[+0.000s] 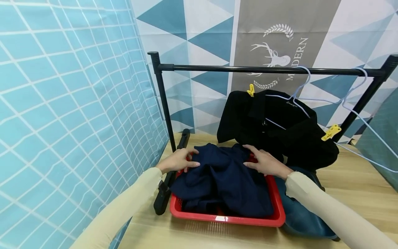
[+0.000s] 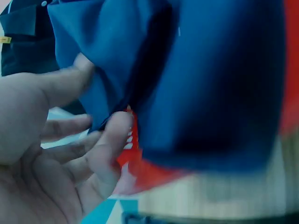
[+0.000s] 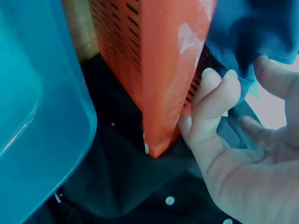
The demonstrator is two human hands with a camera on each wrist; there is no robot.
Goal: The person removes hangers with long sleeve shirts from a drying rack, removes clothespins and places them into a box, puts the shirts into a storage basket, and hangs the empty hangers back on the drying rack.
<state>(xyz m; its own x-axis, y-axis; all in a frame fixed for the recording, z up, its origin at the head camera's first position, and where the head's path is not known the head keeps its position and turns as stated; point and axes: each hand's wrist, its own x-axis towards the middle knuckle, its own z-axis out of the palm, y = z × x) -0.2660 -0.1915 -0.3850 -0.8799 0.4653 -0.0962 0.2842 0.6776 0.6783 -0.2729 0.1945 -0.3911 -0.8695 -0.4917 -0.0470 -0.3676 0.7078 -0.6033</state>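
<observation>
A crumpled navy garment (image 1: pixel 222 180) lies heaped in a red plastic basket (image 1: pixel 227 218); its exact kind cannot be made out. At the garment's far left edge is my left hand (image 1: pixel 181 159), fingers loosely bent and apart. In the left wrist view the thumb (image 2: pixel 81 70) lies against or just over the cloth, and nothing is pinched. My right hand (image 1: pixel 264 162) is at the far right corner of the basket, its fingertips by the cloth. The right wrist view has its fingers (image 3: pixel 210 93) spread loosely beside the basket's perforated wall (image 3: pixel 121 51).
A black clothes rack (image 1: pixel 264 70) stands behind the basket. A black shirt (image 1: pixel 280 128) with a light-purple hanger (image 1: pixel 293 97) and yellow clips (image 1: pixel 331 132) leans there. Another hanger (image 1: pixel 357 114) hangs at right. A blue basin (image 1: pixel 308 216) stands right of the basket.
</observation>
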